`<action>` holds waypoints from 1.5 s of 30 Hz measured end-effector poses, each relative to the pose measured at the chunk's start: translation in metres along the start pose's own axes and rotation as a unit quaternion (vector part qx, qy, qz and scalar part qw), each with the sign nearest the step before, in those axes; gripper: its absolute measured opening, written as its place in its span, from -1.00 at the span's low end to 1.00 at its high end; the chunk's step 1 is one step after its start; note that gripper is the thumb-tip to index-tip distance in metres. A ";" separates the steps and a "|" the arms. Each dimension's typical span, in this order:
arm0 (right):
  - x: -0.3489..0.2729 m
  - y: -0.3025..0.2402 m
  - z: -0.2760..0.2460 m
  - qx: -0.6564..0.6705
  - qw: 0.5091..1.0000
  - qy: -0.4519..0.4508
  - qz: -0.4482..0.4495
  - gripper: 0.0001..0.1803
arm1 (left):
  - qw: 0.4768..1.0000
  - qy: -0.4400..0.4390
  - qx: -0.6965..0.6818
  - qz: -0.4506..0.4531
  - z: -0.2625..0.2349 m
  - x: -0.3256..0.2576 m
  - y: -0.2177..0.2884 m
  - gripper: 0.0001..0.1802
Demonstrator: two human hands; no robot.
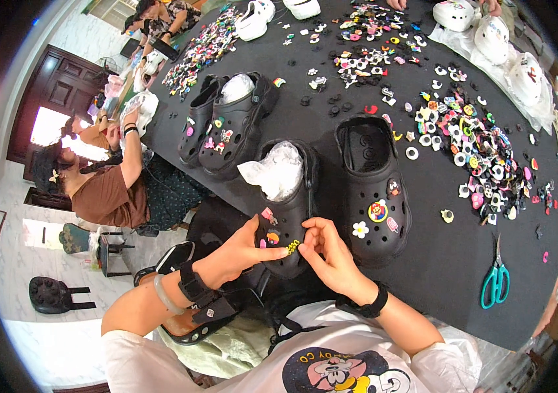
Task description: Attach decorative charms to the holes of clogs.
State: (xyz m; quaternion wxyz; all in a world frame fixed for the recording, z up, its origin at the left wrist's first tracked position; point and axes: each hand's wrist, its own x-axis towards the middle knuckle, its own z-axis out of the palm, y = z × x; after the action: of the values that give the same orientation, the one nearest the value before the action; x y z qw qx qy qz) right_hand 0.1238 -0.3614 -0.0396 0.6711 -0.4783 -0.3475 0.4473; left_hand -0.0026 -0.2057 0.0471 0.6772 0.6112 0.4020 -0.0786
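A black clog (290, 213) with crumpled white paper (277, 171) in its opening sits at the table's near edge, between my two hands. My left hand (243, 247) is closed round its left side, thumb stretched across the toe. The thumb tip touches a small yellow-and-black shoe charm (294, 247). My right hand (331, 259) grips the toe's right side with bent fingers, its thumb tip beside that charm. An orange-and-purple charm (273, 238) and a pink charm (268, 215) also show on this clog. Just right stands another black clog (377, 229), bearing a flower charm (360, 229) and others.
Another pair of black clogs (236, 131) stands behind, to the left. Heaps of loose charms (482, 154) cover parts of the black table (436, 262). Teal-handled scissors (496, 278) lie at right. White clogs (491, 39) stand far right. Other people work at left and across the table.
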 end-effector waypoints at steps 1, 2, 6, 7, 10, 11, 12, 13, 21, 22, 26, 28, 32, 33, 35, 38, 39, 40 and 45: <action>0.000 0.001 0.000 0.001 1.000 -0.001 0.001 -0.57 | 1.000 0.002 0.000 -0.002 0.000 0.000 -0.001 -0.21; 0.001 0.001 0.000 0.003 1.000 -0.003 0.002 -0.57 | 1.000 0.012 0.016 0.005 0.000 0.000 -0.002 -0.21; 0.002 -0.003 0.001 -0.002 1.000 0.007 -0.020 -0.60 | 0.999 0.035 0.024 0.011 0.008 -0.004 0.004 -0.30; 0.002 -0.004 0.001 -0.007 1.000 0.006 -0.020 -0.60 | 0.999 0.040 0.023 0.010 0.009 -0.003 0.003 -0.30; 0.002 0.000 0.000 -0.004 1.000 0.009 -0.021 -0.61 | 0.991 0.115 0.064 -0.014 0.009 0.001 -0.007 -0.26; 0.002 0.000 -0.001 0.000 1.000 0.004 -0.021 -0.61 | 0.990 0.121 0.065 -0.016 0.009 0.000 -0.010 -0.26; 0.002 -0.002 -0.002 0.000 1.000 -0.006 -0.001 -0.59 | 0.990 0.124 0.059 -0.011 0.009 0.000 -0.012 -0.25; 0.001 -0.004 -0.002 0.000 1.000 -0.015 0.018 -0.57 | 0.990 0.127 0.054 -0.007 0.009 0.000 -0.015 -0.24; 0.003 -0.007 -0.004 -0.008 1.000 -0.022 0.014 -0.57 | 0.977 0.177 0.122 -0.012 0.013 0.004 -0.013 -0.24; 0.003 -0.007 -0.004 -0.010 1.000 -0.020 0.014 -0.57 | 0.976 0.180 0.122 -0.005 0.013 0.005 -0.014 -0.24; 0.004 -0.007 -0.003 -0.028 0.999 -0.018 0.003 -0.56 | 0.977 0.186 0.107 -0.009 0.012 0.005 -0.015 -0.23; 0.004 -0.006 -0.002 -0.022 1.000 -0.018 0.002 -0.56 | 0.980 0.169 0.107 -0.002 0.009 0.005 -0.016 -0.23; 0.001 -0.004 -0.004 -0.013 1.000 -0.020 -0.002 -0.52 | 0.989 0.105 0.101 -0.023 0.003 0.004 -0.001 -0.18; 0.001 -0.001 -0.005 -0.003 1.000 -0.021 0.001 -0.51 | 0.990 0.100 0.103 -0.013 0.001 0.004 -0.003 -0.18; -0.002 0.003 -0.003 0.010 1.000 -0.014 -0.014 -0.49 | 0.995 0.075 0.058 0.041 -0.003 0.001 -0.014 -0.13; -0.014 -0.017 -0.004 0.067 0.998 -0.001 -0.010 -0.44 | 0.996 0.042 0.001 0.077 -0.009 -0.006 -0.026 0.15; -0.020 -0.034 -0.001 0.117 0.993 -0.007 0.003 -0.42 | 0.993 0.047 -0.033 0.105 -0.009 -0.013 -0.032 0.23; -0.027 -0.054 -0.003 0.133 0.991 -0.014 -0.005 -0.38 | 0.990 0.081 0.036 0.113 -0.004 -0.025 -0.034 0.36; -0.046 -0.115 -0.061 -0.292 0.931 0.164 -0.145 -0.45 | 0.873 0.224 0.352 0.253 0.031 -0.034 -0.049 0.57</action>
State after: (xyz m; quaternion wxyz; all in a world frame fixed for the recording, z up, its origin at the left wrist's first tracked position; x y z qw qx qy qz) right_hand 0.1924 -0.4404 0.0495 0.6071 -0.6640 -0.4137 0.1390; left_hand -0.0409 -0.2581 0.0292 0.3052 0.8913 0.3208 0.0979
